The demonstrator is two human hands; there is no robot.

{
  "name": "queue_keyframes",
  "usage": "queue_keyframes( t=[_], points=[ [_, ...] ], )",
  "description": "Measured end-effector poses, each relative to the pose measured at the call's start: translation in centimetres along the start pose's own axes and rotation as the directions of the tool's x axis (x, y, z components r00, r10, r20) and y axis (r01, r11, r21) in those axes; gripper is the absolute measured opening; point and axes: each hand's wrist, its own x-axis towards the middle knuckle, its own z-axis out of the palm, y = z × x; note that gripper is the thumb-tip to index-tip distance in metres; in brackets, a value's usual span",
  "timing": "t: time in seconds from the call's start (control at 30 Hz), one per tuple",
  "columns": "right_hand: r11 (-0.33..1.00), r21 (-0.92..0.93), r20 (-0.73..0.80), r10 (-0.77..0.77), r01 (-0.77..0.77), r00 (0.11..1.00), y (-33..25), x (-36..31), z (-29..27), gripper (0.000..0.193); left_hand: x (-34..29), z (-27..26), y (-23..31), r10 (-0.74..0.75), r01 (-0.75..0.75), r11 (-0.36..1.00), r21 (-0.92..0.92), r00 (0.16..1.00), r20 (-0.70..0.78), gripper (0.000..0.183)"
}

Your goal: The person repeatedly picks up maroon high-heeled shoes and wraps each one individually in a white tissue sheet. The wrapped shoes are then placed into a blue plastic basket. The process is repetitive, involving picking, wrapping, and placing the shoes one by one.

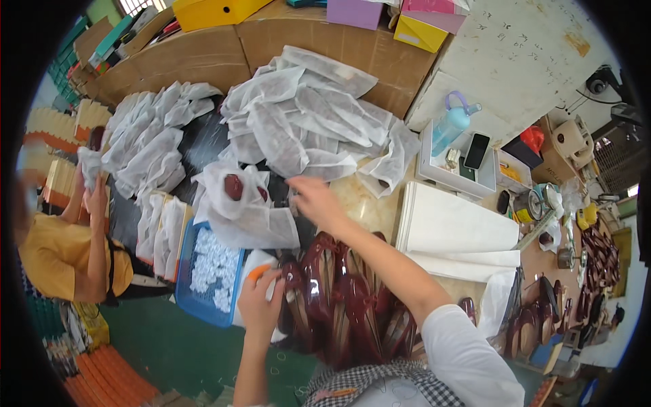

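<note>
Two bare hands at work over a crowded packing surface (pixel 369 203). Left hand (pixel 261 298): closed on a white object with an orange tip, kind not discernible, held against the row of glossy dark-red flat shoes (pixel 339 292) lying just before the person. Right hand (pixel 313 197): extended forward, fingers spread and open, gripping nothing, its fingertips at the edge of the heap of white non-woven fabric shoe bags (pixel 305 122).

Handling note, as a judgement: the bags overlap loosely, so one is best pinched by a free edge and lifted clear to avoid dragging its neighbours; the left hand should keep the shoes steady.

One bag (pixel 237 197) nearer the shoes, mouth open, already shows a dark-red shoe inside. Blue plastic tray of small white sachets (pixel 210 271) just left of the shoes. Stack of flat white sheets (pixel 454 224) to the right; beyond it a pale blue drinking bottle (pixel 451 129) and a dark phone. Brown cardboard cartons (pixel 203 54) behind the heap. Another person in a yellow top (pixel 61 258) stands at far left, handling similar bags.
</note>
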Motion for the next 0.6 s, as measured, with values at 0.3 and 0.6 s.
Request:
queue_keyframes(
  t=[0.3, 0.6],
  points=[
    [0.672, -0.245, -0.263, 0.647, -0.698, 0.715, 22.8, -6.4, -11.8, 0.049, 0.6, 6.3, 2.4, -0.055, 0.185, 0.928, -0.323, 0.927, 0.372, 0.017],
    [0.901, 0.244, 0.211, 0.311, -0.358, 0.927, -4.1, -12.5, -18.8, 0.038, 6.1, 14.4, 6.3, -0.162, 0.729, -0.341, -0.593, 0.576, 0.801, 0.064]
  ],
)
